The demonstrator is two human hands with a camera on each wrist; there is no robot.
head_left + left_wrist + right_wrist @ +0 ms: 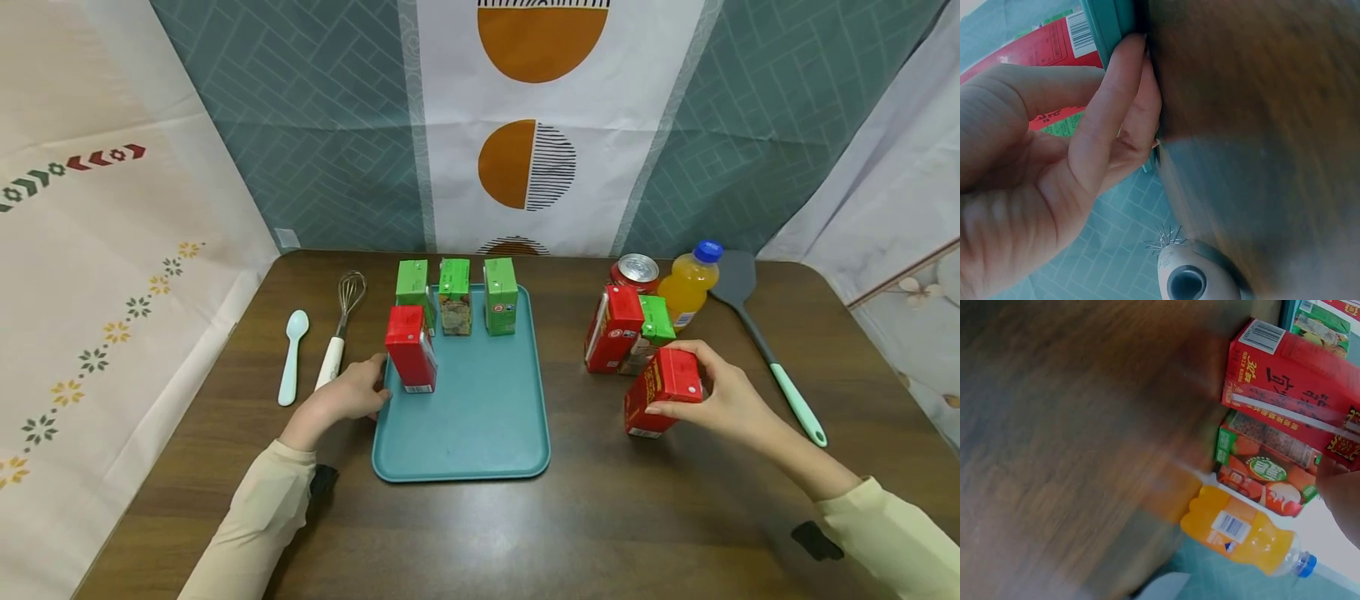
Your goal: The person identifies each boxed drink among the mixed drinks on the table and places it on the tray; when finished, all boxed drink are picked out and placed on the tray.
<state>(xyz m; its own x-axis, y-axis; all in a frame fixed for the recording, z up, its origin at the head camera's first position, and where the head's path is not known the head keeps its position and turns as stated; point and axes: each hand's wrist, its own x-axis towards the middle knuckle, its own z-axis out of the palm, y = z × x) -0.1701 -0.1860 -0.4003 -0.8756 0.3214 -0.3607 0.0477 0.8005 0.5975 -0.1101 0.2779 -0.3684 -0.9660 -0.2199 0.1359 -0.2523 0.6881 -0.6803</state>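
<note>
My right hand (pixel 723 396) grips a red drink carton (pixel 660 392) between thumb and fingers, to the right of the teal tray (pixel 480 442). In the right wrist view that red carton (pixel 1291 387) shows its barcode, and only a bit of the hand appears. My left hand (pixel 348 390) holds the tray's left rim, its thumb and fingers close together at the edge in the left wrist view. Another red carton (pixel 411 350) stands on the tray near this hand. Behind it are three green cartons (pixel 455 300) in a row at the far side.
Right of the tray stand a red carton (pixel 615 329), a green carton (pixel 654 325), a red can (pixel 637 271) and an orange drink bottle (pixel 686 287). A spatula (pixel 772 358) lies farther right. On the left lie a whisk (pixel 337 333) and a pale spoon (pixel 292 358).
</note>
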